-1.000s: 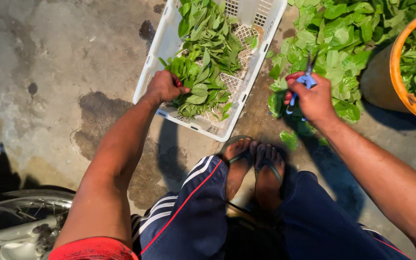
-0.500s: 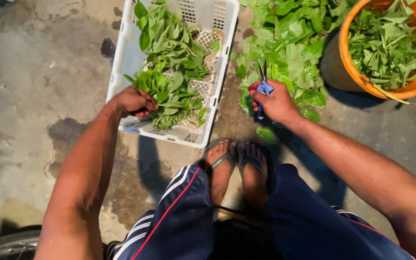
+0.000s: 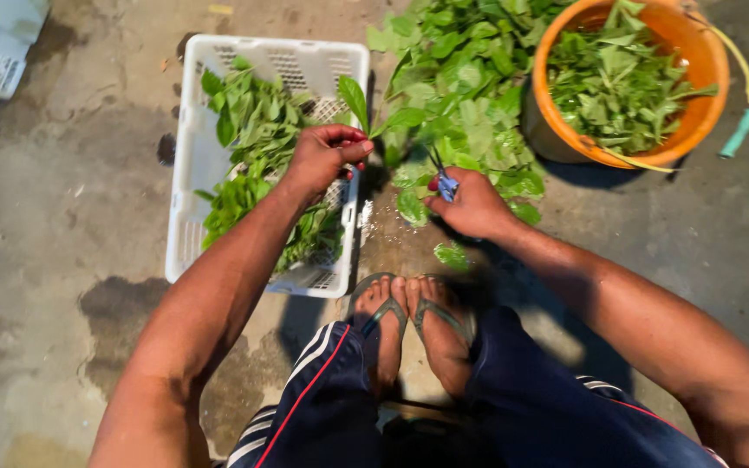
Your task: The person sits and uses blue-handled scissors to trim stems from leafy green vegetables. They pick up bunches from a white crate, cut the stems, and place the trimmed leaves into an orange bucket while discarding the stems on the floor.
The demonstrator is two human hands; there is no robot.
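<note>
I see the left hand [image 3: 322,156] over the white crate [image 3: 185,182], fingers pinched on a leaf stem [image 3: 355,102]. Right hand [image 3: 472,206], fingers closed around small scissors [image 3: 444,180], rests against the leaf pile [image 3: 461,95] on the floor beside the orange tub [image 3: 704,95].

Head camera, looking steeply down, close.

A green leaf sprig [image 3: 359,102] stands pinched in the left hand [image 3: 322,156] over the white crate's right rim, blade tilted up; small blue-handled scissors [image 3: 442,178] sit gripped in the right hand [image 3: 472,206], dark blades pointing up into the loose leaf heap [image 3: 461,95] on the floor
</note>
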